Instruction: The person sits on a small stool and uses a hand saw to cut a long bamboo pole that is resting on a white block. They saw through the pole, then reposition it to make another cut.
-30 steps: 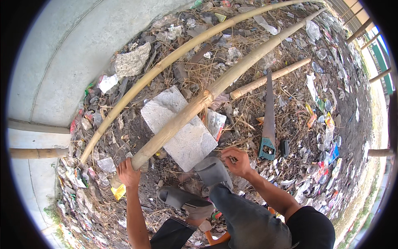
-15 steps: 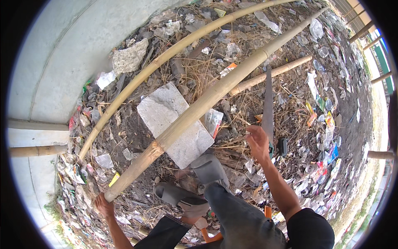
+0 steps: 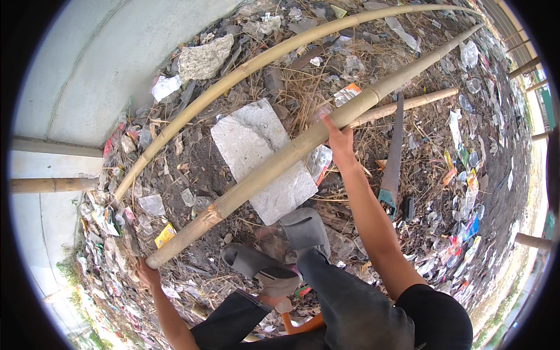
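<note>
Fingers (image 3: 329, 123) on bamboo pole (image 3: 279, 161), littered ground (image 3: 493, 169) beside pale wall (image 3: 87, 76)

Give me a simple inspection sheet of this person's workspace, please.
Surface: ground, dark soil with dry straw.
Job's things: bamboo pole crossing above a pale slab, contact unclear; saw to the right.
Clutter: yellow wrapper, rough rock, curved pole, short pole, scattered scraps.
Grips: left grip holds the bamboo pole's near end; right grip touches it farther along, fingers partly hidden.
Cables: nothing seen.
Surroundings: grey wall at left.
</note>
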The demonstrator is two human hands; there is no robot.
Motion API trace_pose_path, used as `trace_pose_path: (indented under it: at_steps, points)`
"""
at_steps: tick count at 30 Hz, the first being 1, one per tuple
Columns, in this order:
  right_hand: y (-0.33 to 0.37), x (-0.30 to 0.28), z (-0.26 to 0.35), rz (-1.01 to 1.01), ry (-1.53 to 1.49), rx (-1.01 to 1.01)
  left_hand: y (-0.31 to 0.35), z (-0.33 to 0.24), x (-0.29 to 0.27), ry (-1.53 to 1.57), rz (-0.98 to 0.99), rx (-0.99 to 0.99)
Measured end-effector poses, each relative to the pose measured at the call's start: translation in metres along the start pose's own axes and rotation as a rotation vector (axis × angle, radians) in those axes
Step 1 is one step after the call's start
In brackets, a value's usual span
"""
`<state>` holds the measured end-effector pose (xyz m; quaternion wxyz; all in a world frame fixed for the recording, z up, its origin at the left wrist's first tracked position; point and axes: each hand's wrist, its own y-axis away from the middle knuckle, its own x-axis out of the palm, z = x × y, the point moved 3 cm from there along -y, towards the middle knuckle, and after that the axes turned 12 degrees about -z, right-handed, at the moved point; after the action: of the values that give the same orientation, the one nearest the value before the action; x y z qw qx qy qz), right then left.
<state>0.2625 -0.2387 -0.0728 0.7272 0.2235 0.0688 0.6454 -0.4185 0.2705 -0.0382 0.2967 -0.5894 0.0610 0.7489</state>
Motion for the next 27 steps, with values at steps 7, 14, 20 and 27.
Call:
trace_pose_path:
  at_steps: [7, 14, 20, 27]
  points:
    - [-0.018, -0.03, -0.013, 0.064, -0.02, 0.06, -0.03, -0.156, -0.067, 0.368, 0.38, 0.255]
    - [-0.012, -0.024, -0.009, 0.082, -0.106, 0.154, 0.002, -0.425, -0.177, 0.723, 0.188, 0.645]
    - [0.014, -0.082, 0.002, 0.063, 0.107, 0.091, 0.003, -0.515, -0.224, 0.931, -0.068, 0.72]
    - [0.125, -0.259, -0.011, -0.266, 1.429, -0.594, 0.015, -0.532, -0.191, 0.69, 0.015, 0.696]
